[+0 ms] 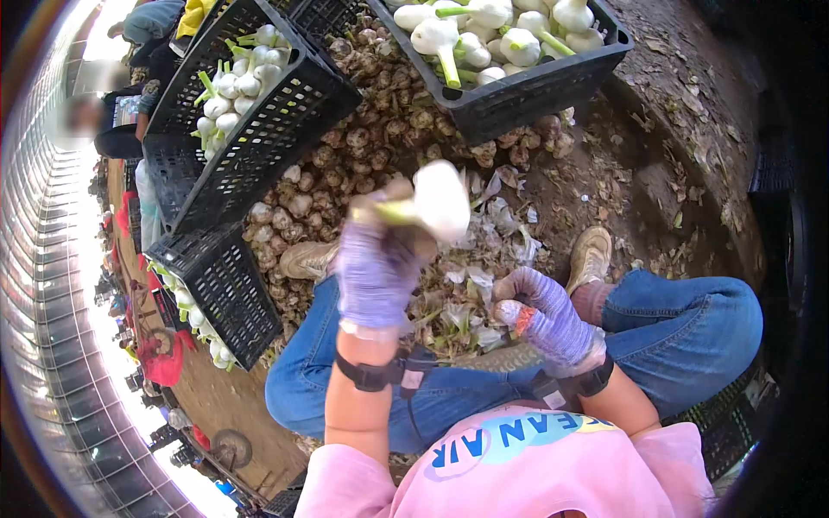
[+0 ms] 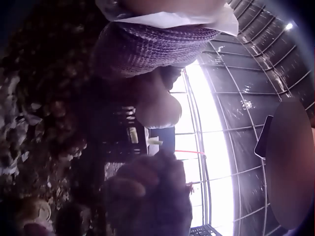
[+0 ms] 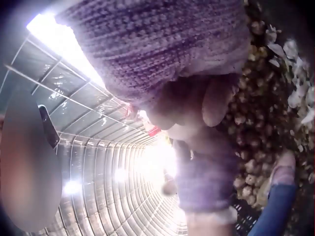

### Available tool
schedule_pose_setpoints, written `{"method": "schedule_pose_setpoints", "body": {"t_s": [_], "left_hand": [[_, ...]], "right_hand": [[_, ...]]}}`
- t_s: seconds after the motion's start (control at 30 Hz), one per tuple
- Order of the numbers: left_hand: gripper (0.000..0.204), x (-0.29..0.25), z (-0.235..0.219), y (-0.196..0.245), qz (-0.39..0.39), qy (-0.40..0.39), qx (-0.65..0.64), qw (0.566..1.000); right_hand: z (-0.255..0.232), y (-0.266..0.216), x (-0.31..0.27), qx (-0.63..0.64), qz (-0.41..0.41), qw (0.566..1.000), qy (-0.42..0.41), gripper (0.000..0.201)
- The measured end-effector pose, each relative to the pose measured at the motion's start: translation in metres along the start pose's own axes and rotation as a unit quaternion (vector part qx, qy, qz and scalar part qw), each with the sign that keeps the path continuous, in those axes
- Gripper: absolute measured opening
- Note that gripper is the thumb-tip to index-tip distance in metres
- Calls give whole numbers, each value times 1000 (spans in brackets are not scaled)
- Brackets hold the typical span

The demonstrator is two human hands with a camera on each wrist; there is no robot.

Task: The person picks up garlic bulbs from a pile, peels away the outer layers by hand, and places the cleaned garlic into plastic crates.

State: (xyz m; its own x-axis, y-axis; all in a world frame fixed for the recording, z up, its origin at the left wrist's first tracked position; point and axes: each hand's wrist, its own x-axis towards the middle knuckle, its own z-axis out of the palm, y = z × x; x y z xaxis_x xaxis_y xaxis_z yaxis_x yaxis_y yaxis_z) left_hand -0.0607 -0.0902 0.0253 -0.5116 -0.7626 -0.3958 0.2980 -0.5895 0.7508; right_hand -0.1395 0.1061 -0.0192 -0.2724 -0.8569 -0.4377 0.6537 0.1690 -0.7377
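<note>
My left hand, in a purple knit glove, is raised and grips a white garlic bulb by its pale green stem. The bulb points away to the right and is blurred in the head view. Lower and to the right, my right hand wears a matching glove with an orange-red patch near the thumb. Its fingers are curled in toward the thumb, and nothing shows between them. Unpeeled garlic bulbs lie in a heap on the ground beyond the hands.
A black crate of white garlic stands at the far side. Another black crate with garlic leans at the left, above a third crate. Peeled skins litter the ground between my shoes. Another person is at the upper left.
</note>
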Motion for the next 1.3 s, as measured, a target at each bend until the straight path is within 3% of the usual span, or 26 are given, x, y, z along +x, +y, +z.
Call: {"method": "schedule_pose_setpoints", "body": {"t_s": [0.03, 0.07, 0.13, 0.2, 0.23, 0.33, 0.37, 0.4, 0.47, 0.5, 0.53, 0.57, 0.6, 0.7, 0.77, 0.8, 0.87, 0.9, 0.93, 1.0, 1.07, 1.13, 1.17, 1.2, 1.27, 1.3], "left_hand": [[55, 12, 5, 20, -44, -203, -128, 970], [59, 14, 24, 33, 4, -217, -96, 971], [56, 36, 36, 40, 76, -137, -64, 986], [45, 81, 18, 28, 91, -27, 50, 994], [35, 106, 0, 15, 76, 26, 85, 993], [34, 148, -52, -34, 21, 125, 226, 966], [35, 164, -72, -50, -8, 110, 267, 957], [36, 195, -119, -77, -43, 112, 306, 944], [41, 212, -124, -103, -32, 118, 363, 924], [44, 240, -164, -136, 5, 92, 415, 905], [47, 250, -155, -141, 42, 64, 464, 882], [51, 248, -147, -148, -55, 105, 584, 803], [52, 253, -147, -160, -17, 108, 448, 887], [50, 250, -166, -165, -6, 144, 475, 868], [41, 242, -192, -159, 31, 98, 585, 804], [41, 221, -171, -139, 33, 97, 586, 804], [29, 167, -104, -86, -19, 21, 745, 666], [27, 163, -142, -104, 0, 24, 629, 777], [27, 139, -115, -87, 0, 23, 628, 777], [26, 79, -31, -41, -119, -22, 684, 719], [26, 39, -29, -39, -90, -112, 574, 806], [35, 3, -6, -29, -180, -118, 426, 879], [45, -11, -6, -31, -153, -142, 378, 902], [55, -24, -8, -34, -124, -165, 328, 922], [74, -40, -14, -44, -54, -240, 323, 914], [82, -50, -18, -52, -69, -216, 286, 931]], "right_hand": [[0, -3, 2, -4, 8, 1000, 10, 16], [-2, -2, 6, -4, 12, 1000, 12, 16], [-9, 2, 13, -15, 35, 999, 23, 18], [-17, 8, 20, -27, 22, 999, 23, 18], [-21, 11, 24, -48, 3, 999, 22, 18], [-30, 13, 34, -57, -10, 998, 24, 17], [-30, 8, 37, -37, 66, 996, 37, 17], [-31, 5, 40, -17, 140, 989, 50, 18], [-33, 10, 49, -81, 110, 988, 71, 23], [-34, 8, 52, -74, 133, 984, 88, 26], [-35, 8, 55, -67, 156, 980, 105, 29], [-39, 18, 56, -78, 129, 984, 92, 31], [-41, 17, 59, -78, 132, 984, 95, 31], [-39, 13, 61, -31, 167, 979, 115, 32], [-38, 12, 61, -19, 130, 982, 133, 32], [-38, 18, 59, -18, 128, 983, 133, 32], [-41, 34, 55, -59, 34, 987, 147, 34], [-40, 32, 52, -93, 20, 986, 136, 38], [-37, 30, 50, -94, 20, 986, 137, 38], [-26, 30, 49, -201, -131, 957, 162, 39], [-22, 35, 44, -238, -161, 945, 156, 40], [-17, 32, 36, -274, -195, 930, 149, 40], [-13, 25, 29, -80, -126, 981, 120, 41], [-10, 18, 24, 117, -52, 988, 82, 42], [-5, 4, 14, 188, -22, 980, 66, 42], [0, -1, 9, 250, -32, 968, 19, 42]]}}
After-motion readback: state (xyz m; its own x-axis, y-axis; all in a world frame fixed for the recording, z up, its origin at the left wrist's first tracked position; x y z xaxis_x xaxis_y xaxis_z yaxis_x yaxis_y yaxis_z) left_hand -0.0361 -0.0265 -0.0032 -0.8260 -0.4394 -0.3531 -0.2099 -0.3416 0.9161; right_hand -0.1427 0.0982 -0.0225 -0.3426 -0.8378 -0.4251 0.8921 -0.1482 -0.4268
